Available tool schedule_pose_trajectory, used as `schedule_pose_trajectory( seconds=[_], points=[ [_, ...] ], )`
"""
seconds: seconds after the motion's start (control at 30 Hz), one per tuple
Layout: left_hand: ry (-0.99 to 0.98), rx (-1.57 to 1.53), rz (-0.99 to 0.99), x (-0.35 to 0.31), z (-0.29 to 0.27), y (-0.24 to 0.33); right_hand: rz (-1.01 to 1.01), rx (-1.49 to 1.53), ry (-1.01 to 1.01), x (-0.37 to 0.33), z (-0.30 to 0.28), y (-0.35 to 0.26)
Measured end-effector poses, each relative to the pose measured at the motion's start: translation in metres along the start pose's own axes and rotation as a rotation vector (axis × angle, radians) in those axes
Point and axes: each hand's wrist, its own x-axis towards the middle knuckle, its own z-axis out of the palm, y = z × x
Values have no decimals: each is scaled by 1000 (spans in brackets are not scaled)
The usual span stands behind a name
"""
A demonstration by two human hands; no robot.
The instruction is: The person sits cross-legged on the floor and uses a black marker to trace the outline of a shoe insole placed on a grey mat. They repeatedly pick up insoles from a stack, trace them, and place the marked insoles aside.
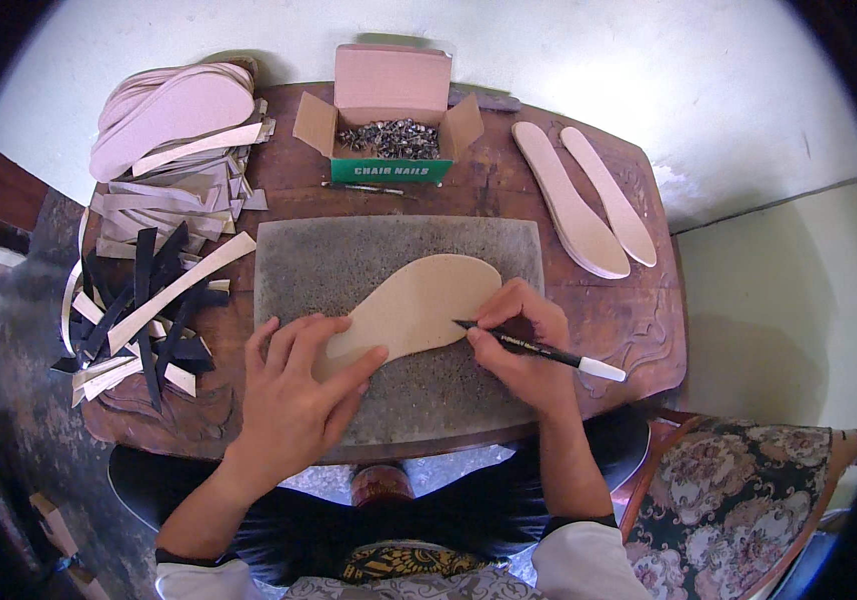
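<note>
The left hand [294, 390] lies flat, fingers spread, pressing the tan sole piece [414, 305] beneath its fingertips. The right hand [524, 345] grips a black pen [539, 350], its tip touching the sole's edge just left of this hand.

insole heel [349, 345]: under left hand [294, 400] | pen tip [461, 323]: too small
</note>
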Motion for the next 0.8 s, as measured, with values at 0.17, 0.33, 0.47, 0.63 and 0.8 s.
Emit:
schedule_pose_trajectory(
  seconds=[0.17,0.33,0.47,0.63,0.8],
  points=[
    [4,-5,-3,1,1,1,64,31,-19,4,-12,5],
    [-21,-18,-10,2,-1,2,-22,-14,-28,4,-17,14],
    [-31,-28,-28,2,-2,2,-92,-59,-54,2,-18,9],
    [-38,-5,-13,2,-1,2,-109,-36,-53,-3,-20,13],
    [-43,-2,-15,1,-1,1,-146,-82,-64,-1,-20,11]
  ],
)
